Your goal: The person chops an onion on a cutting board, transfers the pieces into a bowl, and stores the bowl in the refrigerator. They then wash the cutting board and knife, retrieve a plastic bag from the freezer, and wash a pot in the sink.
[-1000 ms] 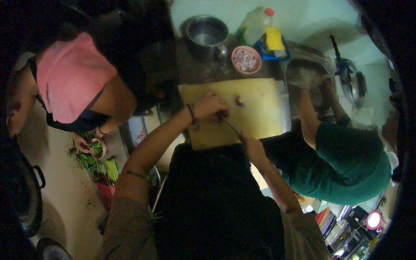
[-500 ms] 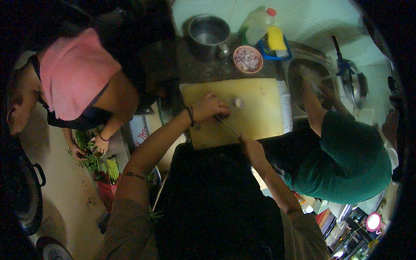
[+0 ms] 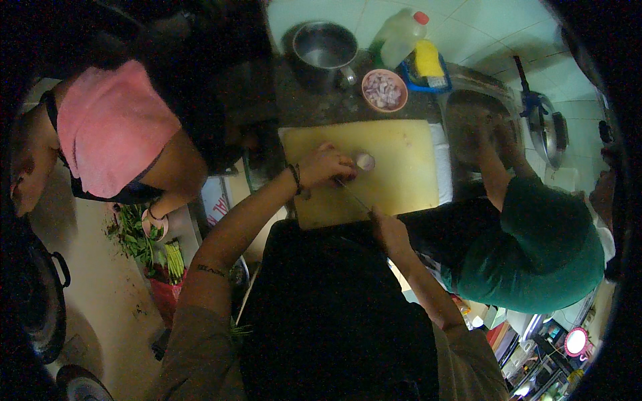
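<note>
1. Your right hand is closed around the handle of a knife, its narrow blade slanting up and left to your other hand.
2. Your left hand, a dark bracelet at its wrist, rests on the yellow cutting board with fingers bent downward beside the blade tip; whether they are clamped on anything you cannot tell, as the fingertips are hidden.
3. A pale, purple-edged onion piece lies on the board, just beyond your left fingers.
4. Behind the board, a pink bowl holds chopped purple onion; a metal pot stands to its left, and a blue tray with a yellow sponge to its right.
5. At your right, a co-worker in green reaches into a sink.
6. At your left, a co-worker in a pink top works near leafy greens and bundled green stalks.
</note>
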Available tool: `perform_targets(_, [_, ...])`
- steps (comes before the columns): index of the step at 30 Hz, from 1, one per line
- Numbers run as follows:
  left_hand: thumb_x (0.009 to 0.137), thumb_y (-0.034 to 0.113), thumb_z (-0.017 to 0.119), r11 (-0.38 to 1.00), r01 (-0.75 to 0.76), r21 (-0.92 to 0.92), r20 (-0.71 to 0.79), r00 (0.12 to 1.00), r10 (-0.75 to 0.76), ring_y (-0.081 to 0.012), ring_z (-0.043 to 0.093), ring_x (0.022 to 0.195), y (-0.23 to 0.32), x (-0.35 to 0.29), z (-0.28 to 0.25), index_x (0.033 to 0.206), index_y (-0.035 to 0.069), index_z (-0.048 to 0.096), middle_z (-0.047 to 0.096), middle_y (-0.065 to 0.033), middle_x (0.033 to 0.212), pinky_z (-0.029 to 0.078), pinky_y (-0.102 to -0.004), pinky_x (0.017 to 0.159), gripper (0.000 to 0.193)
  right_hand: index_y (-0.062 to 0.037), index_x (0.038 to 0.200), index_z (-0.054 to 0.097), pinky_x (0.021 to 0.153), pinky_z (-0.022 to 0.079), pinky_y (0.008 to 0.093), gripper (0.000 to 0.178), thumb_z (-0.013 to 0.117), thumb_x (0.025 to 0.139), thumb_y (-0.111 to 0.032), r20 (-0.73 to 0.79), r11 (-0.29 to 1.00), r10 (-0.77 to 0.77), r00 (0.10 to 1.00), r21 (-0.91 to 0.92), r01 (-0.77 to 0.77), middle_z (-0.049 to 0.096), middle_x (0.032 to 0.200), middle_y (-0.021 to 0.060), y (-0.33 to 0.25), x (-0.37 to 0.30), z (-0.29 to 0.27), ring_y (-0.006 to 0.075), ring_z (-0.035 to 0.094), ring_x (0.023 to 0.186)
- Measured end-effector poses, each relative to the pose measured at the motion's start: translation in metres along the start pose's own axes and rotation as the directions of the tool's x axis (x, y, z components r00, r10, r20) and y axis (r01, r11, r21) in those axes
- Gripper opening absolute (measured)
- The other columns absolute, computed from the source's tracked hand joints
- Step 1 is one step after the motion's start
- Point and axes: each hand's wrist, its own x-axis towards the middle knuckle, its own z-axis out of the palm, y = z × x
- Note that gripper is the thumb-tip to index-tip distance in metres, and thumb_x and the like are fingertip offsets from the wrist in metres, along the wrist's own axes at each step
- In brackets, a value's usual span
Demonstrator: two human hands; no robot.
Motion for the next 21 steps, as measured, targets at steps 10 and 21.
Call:
perform_targets(10, [0.08, 0.016, 0.06, 0.996, -0.041, 0.085, -0.068, 0.997, 0.047, -0.0164, 0.05, 0.119, -0.007, 0.005, 0.008, 0.114, 0.028, 0.06, 0.055, 0.0056, 0.126, 0.028, -0.0525, 0.104, 0.036, -0.0102, 0.109, 0.049, 0.074, 0.049, 0.0546, 0.021, 0.047, 0.09, -0.017, -0.056, 0.997, 0.039, 0.998, 0.068, -0.035, 0.064, 0.093, 0.0239, 0.001, 0.02, 0.019, 0.0449, 0.061, 0.089])
perform_targets(21, [0.087, 0.025, 0.053, 0.915, 0.037, -0.402, -0.006, 0.999, -0.043, -0.0194, 0.051, 0.117, -0.008, 0.025, -0.004, 0.123, 0.02, 0.056, 0.057, -0.0001, 0.124, 0.028, -0.0448, 0.105, 0.036, -0.011, 0.126, 0.045, 0.072, 0.05, 0.05, 0.036, 0.043, 0.093, -0.026, -0.069, 0.996, -0.085, 0.994, 0.006, 0.085, 0.064, 0.09, 0.0223, 0.04, -0.015, 0.011, 0.0407, 0.064, 0.086])
